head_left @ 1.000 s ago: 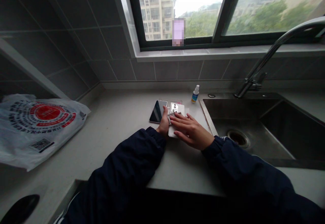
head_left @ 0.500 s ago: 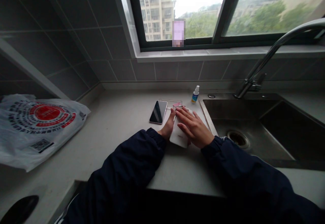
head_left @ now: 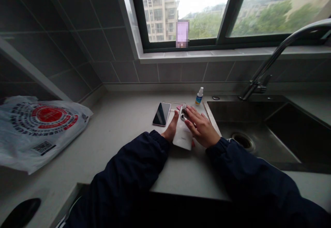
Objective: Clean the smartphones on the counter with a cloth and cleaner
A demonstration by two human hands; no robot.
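Note:
A white phone point(head_left: 182, 137) lies back side up in my left hand point(head_left: 171, 128), which grips it from the left and below; its thumb runs along the edge. My right hand point(head_left: 204, 130) rests with outstretched fingers over the phone's upper right part, next to the round camera lens. Whether anything is under those fingers is hidden. Just left of my hands, a second phone point(head_left: 161, 114) lies screen up on the counter. A small spray bottle point(head_left: 199, 96) with a white cap stands behind my right hand. A small pink item point(head_left: 179, 107) shows partly behind the white phone.
To the right is a steel sink point(head_left: 258, 131) with a curved tap point(head_left: 274, 57). A white plastic bag point(head_left: 43, 128) with red print lies at the left of the counter point(head_left: 124, 114). Behind the counter is a window point(head_left: 207, 47).
My right hand has slid to the right across the phone's back, uncovering the camera lens and more of the white surface. My left hand keeps its hold.

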